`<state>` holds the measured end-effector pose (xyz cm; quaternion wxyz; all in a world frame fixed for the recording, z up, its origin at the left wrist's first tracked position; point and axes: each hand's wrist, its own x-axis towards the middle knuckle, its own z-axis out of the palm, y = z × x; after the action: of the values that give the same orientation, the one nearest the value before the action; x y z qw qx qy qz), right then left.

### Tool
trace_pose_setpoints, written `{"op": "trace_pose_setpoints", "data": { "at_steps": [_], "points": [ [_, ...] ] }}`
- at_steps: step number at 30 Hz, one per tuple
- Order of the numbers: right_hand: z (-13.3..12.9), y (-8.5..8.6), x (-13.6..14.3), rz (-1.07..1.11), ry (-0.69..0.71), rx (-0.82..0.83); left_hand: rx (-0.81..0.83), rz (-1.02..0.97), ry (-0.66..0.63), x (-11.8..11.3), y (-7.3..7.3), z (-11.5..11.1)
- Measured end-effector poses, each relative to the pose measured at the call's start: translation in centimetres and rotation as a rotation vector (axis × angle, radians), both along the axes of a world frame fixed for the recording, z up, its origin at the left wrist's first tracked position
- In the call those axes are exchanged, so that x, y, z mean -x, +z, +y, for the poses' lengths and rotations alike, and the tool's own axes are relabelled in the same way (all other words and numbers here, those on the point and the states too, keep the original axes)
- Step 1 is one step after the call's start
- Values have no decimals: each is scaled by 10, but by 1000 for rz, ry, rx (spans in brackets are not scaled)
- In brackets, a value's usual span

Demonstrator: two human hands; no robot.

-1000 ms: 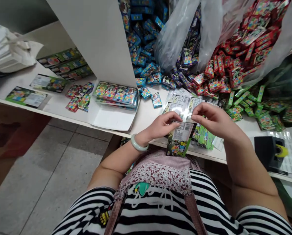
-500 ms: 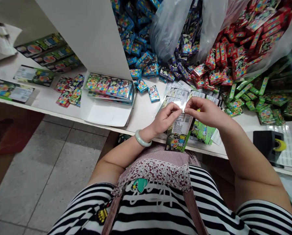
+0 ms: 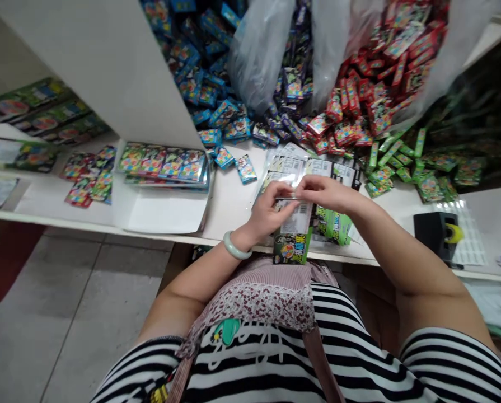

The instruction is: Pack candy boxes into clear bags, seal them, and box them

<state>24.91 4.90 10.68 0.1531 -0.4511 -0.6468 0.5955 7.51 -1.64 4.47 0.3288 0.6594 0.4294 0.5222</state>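
Left hand (image 3: 269, 211) and right hand (image 3: 328, 195) have come together, so both sets of fingertips meet atop a printed packet (image 3: 291, 246).
A white tray (image 3: 166, 211) sits left of the fingers; the left thumb and forefinger, almost closed, pinch the packet, which hangs just below them; the right fingertips are bunched (what they grip, I cannot tell); green packets (image 3: 335, 226) lie beneath that wrist; a tape dispenser (image 3: 430, 234) stands farther right.
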Motion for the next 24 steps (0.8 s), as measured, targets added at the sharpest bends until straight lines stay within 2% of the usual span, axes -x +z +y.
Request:
{"op": "trace_pose_setpoints", "data": {
  "at_steps": [2, 4, 7, 8, 10, 13, 14, 16, 18, 21, 24],
  "points": [
    [0, -10, 4, 90, -12, 266, -27, 38, -54, 1, 3, 0],
    [1, -18, 8, 164, -14, 453, -22, 66, -83, 1, 8, 0],
    [4, -26, 3, 223, -16, 513, 27, 100, -79, 3, 15, 4],
    [5, -27, -6, 220, -37, 458, 48, 115, -62, 7, 16, 6],
    [6, -32, -37, 152, -165, 195, 81, 122, 28, 21, 14, 13],
    [6, -45, -110, -161, -549, -343, 110, -30, 281, 52, -4, 32],
    [6, -51, -137, -302, -663, -393, 119, -127, 362, 62, -14, 40],
    [7, -64, -184, -595, -811, -398, 119, -287, 465, 76, -34, 54],
    [10, -77, -214, -708, -854, -382, 164, -376, 469, 79, -52, 63],
    [19, -96, -228, -725, -886, -335, 339, -459, 390, 70, -65, 63],
    [27, -110, -228, -667, -948, -282, 457, -436, 381, 64, -63, 50]
  ]
}}
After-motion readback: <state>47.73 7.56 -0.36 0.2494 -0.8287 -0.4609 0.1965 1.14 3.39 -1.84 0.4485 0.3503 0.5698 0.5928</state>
